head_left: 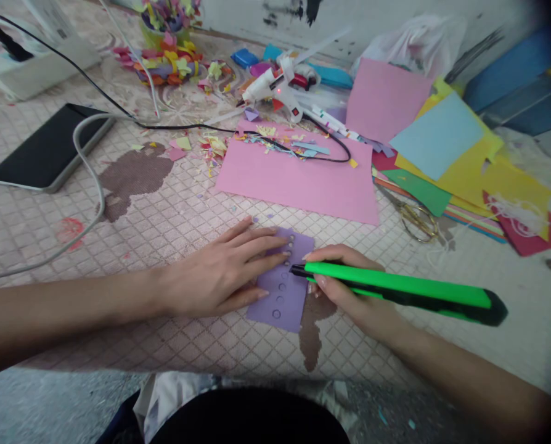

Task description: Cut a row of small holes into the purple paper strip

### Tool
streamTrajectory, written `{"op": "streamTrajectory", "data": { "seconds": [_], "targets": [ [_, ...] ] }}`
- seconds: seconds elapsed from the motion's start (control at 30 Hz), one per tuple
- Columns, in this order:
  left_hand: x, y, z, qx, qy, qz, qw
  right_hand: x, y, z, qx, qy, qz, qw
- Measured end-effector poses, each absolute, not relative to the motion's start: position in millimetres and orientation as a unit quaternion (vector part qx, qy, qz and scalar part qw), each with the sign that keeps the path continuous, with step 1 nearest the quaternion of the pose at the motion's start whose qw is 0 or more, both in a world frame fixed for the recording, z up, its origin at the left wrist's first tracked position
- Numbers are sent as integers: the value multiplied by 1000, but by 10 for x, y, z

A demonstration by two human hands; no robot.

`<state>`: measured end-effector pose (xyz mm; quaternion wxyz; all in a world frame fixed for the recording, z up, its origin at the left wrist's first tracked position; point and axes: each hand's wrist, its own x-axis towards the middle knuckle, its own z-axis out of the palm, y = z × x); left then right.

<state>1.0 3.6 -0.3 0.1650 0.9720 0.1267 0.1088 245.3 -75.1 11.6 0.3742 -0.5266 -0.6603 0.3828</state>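
Note:
A purple strip (290, 311) lies on the patterned tablecloth (187, 345), with a row of several small circles along its length. My left hand (224, 268) rests flat with spread fingers, its fingertips pressing on the strip's left side. My right hand (349, 287) is closed around the front part of a green and black utility knife (405, 287). The knife's dark tip touches or hovers just over the strip, near the circles at its middle; which of the two I cannot tell. Its handle points to the right.
Behind the hands lies a pink sheet (298, 179) with paper scraps and a black cable. A white glue gun (275, 89) stands beyond it. Gold-handled scissors (416, 219) and coloured sheets (442, 135) are at right, a black tablet-like device (44, 148) at left.

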Motion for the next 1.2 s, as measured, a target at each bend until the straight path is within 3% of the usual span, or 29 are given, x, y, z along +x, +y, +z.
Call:
{"op": "streamTrajectory", "data": {
  "seconds": [0.27,0.63,0.87,1.2],
  "targets": [
    [9,89,-12,982,103,62,149,2456,-742,106,-524,-642,403,387],
    [19,-11,3,975,136,130,118,2435,-790,130,-521,-675,367,371],
    [38,27,-14,980,108,77,148,2399,-788,153,-517,-693,347,362],
    [28,-14,-10,976,134,107,137,2396,-798,151,-514,-692,355,362]
  ]
}}
